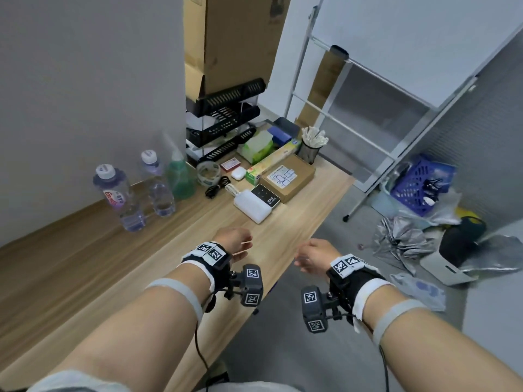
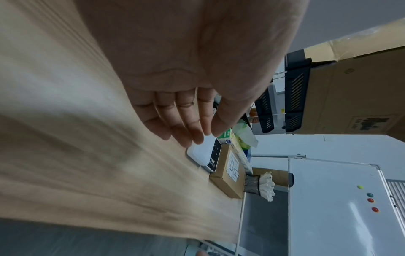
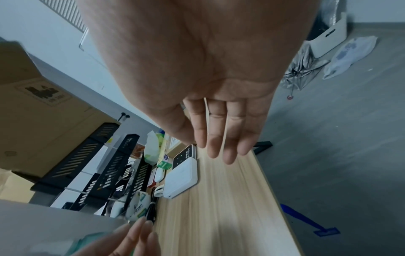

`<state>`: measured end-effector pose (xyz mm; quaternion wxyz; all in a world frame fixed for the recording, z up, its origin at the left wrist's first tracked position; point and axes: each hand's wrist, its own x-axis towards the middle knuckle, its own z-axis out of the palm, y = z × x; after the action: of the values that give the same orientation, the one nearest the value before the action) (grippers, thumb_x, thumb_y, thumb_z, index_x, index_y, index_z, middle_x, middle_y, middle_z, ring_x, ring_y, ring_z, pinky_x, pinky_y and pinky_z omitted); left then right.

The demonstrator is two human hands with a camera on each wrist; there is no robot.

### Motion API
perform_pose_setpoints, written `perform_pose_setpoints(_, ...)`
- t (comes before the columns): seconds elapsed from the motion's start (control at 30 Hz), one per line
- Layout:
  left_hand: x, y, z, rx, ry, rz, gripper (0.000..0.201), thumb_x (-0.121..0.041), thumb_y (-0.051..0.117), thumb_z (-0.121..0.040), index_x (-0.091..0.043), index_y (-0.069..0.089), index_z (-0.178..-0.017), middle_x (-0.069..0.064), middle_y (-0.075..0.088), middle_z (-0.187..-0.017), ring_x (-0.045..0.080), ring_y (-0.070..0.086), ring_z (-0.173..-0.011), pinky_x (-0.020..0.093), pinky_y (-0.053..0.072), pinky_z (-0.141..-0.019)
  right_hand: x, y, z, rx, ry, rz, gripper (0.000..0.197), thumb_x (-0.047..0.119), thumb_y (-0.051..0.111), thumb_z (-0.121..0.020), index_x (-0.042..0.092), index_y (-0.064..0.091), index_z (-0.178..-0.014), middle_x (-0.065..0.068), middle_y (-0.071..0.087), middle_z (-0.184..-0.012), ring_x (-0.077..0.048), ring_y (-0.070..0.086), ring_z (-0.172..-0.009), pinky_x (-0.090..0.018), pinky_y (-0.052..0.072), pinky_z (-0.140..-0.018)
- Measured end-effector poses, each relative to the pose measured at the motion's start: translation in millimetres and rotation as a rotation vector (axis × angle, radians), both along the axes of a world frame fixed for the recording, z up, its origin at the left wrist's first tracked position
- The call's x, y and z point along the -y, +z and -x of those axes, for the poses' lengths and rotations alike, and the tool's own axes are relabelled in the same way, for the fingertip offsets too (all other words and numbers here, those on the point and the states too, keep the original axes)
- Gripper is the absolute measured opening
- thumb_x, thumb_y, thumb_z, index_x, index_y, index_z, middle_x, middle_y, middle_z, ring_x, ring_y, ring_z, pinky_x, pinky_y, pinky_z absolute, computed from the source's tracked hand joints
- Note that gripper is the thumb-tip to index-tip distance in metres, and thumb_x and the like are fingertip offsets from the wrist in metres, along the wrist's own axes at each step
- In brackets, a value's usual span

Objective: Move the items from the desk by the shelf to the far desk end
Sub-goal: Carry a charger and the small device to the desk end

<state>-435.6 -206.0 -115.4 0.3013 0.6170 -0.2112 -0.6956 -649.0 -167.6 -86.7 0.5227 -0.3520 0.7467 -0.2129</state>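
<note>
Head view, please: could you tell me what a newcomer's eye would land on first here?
Probably the two bare hands, left hand and right hand, both empty with relaxed fingers above the near part of the wooden desk. Next, the clutter at the desk's end by the black shelf: a white power bank, a cardboard box, and three bottles along the wall.

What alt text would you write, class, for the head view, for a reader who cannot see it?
Two bare hands, the left hand and the right hand, reach out empty over a wooden desk toward a white power bank, a cardboard box and three bottles beside a black shelf.
</note>
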Motion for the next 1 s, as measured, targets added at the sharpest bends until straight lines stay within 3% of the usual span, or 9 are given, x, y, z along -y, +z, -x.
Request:
perform_pose_setpoints(0.27,74,-33,13,0.131,0.119,-0.114,0.012,-0.014,0.07,-0.087,-0.008,0.064,-0.094,0.009,0.069,-0.101,0.023,0.068,-0.087,0.033,0.05,-0.069,114,-38,4,0.023,0.222,0.014,0.011,0.008,0.056,-0.093,0.013,0.064,-0.098,-0.009,0.068,-0.091,-0.022,0.067,-0.077,-0.036,0.052,-0.075)
perform_pose_setpoints(0.4,117,-50,33,0.325,0.116,-0.214,0.045,-0.035,0.08,-0.077,-0.004,0.063,-0.104,0.008,0.075,-0.098,0.026,0.074,-0.08,0.029,0.049,-0.057,184,-61,2,-0.163,0.534,0.177,0.024,0.008,0.058,-0.088,0.014,0.066,-0.109,-0.001,0.067,-0.103,-0.02,0.064,-0.1,-0.034,0.049,-0.099)
perform_pose_setpoints(0.47,138,-54,46,0.451,0.128,-0.25,0.068,-0.043,0.082,-0.071,-0.001,0.056,-0.117,0.011,0.072,-0.093,0.027,0.069,-0.066,0.028,0.05,-0.05,212,-66,1,-0.194,0.678,0.217,0.03,0.008,0.058,-0.088,0.013,0.063,-0.117,-0.002,0.065,-0.118,-0.019,0.061,-0.108,-0.031,0.047,-0.1)
perform_pose_setpoints(0.5,149,-56,54,0.511,0.124,-0.258,0.08,-0.046,0.083,-0.069,-0.001,0.049,-0.125,0.013,0.07,-0.099,0.028,0.067,-0.069,0.029,0.051,-0.05,225,-68,2,-0.206,0.738,0.227,0.033,0.009,0.058,-0.088,0.014,0.061,-0.121,-0.003,0.063,-0.123,-0.019,0.06,-0.11,-0.029,0.046,-0.098)
perform_pose_setpoints(0.53,158,-58,61,0.571,0.116,-0.267,0.089,-0.049,0.083,-0.069,-0.002,0.039,-0.132,0.014,0.066,-0.109,0.03,0.067,-0.08,0.032,0.054,-0.056,239,-67,4,-0.215,0.785,0.229,0.036,0.011,0.057,-0.089,0.015,0.059,-0.125,-0.003,0.061,-0.127,-0.02,0.059,-0.112,-0.028,0.045,-0.097)
perform_pose_setpoints(0.6,174,-66,73,0.691,0.093,-0.297,0.1,-0.052,0.082,-0.07,-0.005,0.025,-0.138,0.016,0.054,-0.127,0.034,0.062,-0.108,0.04,0.056,-0.082,263,-66,7,-0.232,0.87,0.231,0.04,0.015,0.056,-0.091,0.017,0.055,-0.131,-0.004,0.058,-0.133,-0.023,0.057,-0.117,-0.028,0.043,-0.097)
perform_pose_setpoints(0.67,184,-68,84,0.772,0.084,-0.333,0.109,-0.054,0.082,-0.069,-0.007,0.018,-0.143,0.018,0.043,-0.141,0.037,0.05,-0.127,0.043,0.047,-0.101,280,-69,7,-0.252,0.962,0.199,0.043,0.017,0.054,-0.093,0.014,0.052,-0.135,-0.006,0.058,-0.136,-0.027,0.056,-0.122,-0.031,0.043,-0.099)
perform_pose_setpoints(0.83,193,-81,95,0.903,0.035,-0.407,0.11,-0.053,0.084,-0.062,-0.013,0.022,-0.143,0.016,0.035,-0.139,0.039,0.043,-0.13,0.046,0.043,-0.103,291,-96,-7,-0.322,1.126,0.081,0.053,0.024,0.053,-0.079,0.013,0.048,-0.131,-0.013,0.059,-0.126,-0.034,0.059,-0.115,-0.041,0.051,-0.095)
perform_pose_setpoints(1.0,181,-82,81,0.963,0.063,-0.475,0.101,-0.045,0.086,-0.06,-0.018,0.027,-0.137,0.015,0.04,-0.133,0.037,0.042,-0.127,0.044,0.041,-0.1,289,-112,-13,-0.512,1.191,0.164,0.082,0.023,0.065,-0.084,0.006,0.019,-0.15,-0.018,0.041,-0.141,-0.035,0.041,-0.131,-0.039,0.037,-0.107)
